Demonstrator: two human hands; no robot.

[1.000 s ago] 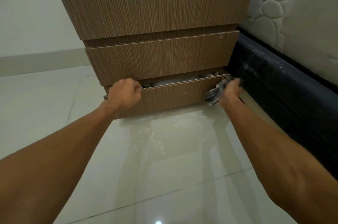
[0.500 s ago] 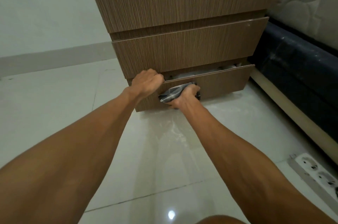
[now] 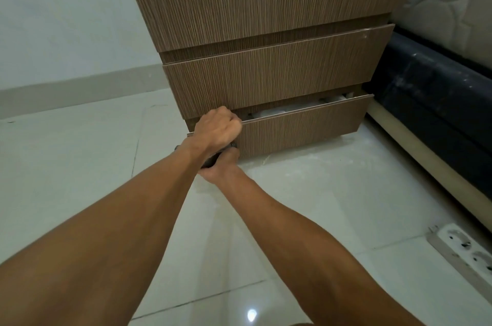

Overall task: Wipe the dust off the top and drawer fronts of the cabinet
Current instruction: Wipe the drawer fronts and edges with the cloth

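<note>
While left hand [image 3: 217, 131] grips drawer [image 3: 298, 131], right hand [image 3: 218, 167] below clutches cloth [image 3: 210, 162].

**Brown wood grain against pale tile**

The cabinet [image 3: 266, 6] was mid-brown with fine vertical grain streaks, as was its bottom drawer front [image 3: 300, 128]. The floor [image 3: 66, 166] was glossy off-white tile. The mattress [image 3: 452, 1] was white with quilted pebble shapes, the bed base [image 3: 439, 91] dark navy, and the power strip [image 3: 468, 254] white.
</note>
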